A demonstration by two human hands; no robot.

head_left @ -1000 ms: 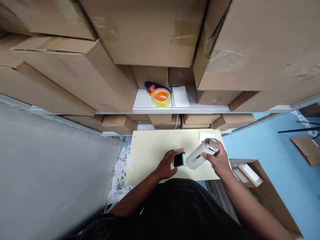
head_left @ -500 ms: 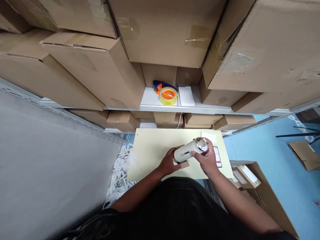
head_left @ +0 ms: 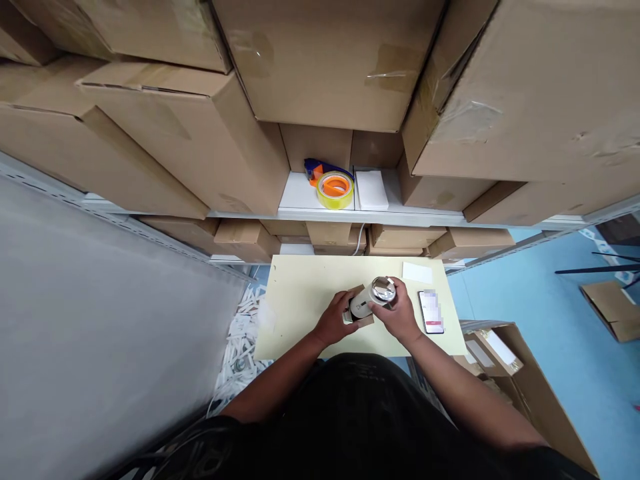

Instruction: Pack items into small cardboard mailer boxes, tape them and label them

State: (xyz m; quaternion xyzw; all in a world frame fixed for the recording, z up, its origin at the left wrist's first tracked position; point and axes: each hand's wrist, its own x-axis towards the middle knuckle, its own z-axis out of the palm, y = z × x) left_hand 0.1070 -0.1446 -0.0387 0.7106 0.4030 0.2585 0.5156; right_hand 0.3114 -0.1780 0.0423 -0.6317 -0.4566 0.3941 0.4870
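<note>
A white bottle with a shiny silver cap lies tilted between my hands above the pale yellow table. Its lower end is inside the mouth of a small open cardboard box, whose flaps show on both sides of it. My left hand is wrapped round this box and hides most of it. With the fingers of my right hand closed round it, the bottle is held near its cap. A phone rests on the table, right of my right hand.
A white paper lies at the table's back right. On the shelf ahead are a tape dispenser, a yellow tape roll and a white stack. Large cartons crowd above. An open carton stands at right.
My right hand has moved left with the bottle, pushing it deeper into the small box. Less of the white body shows, and the phone is now uncovered.
</note>
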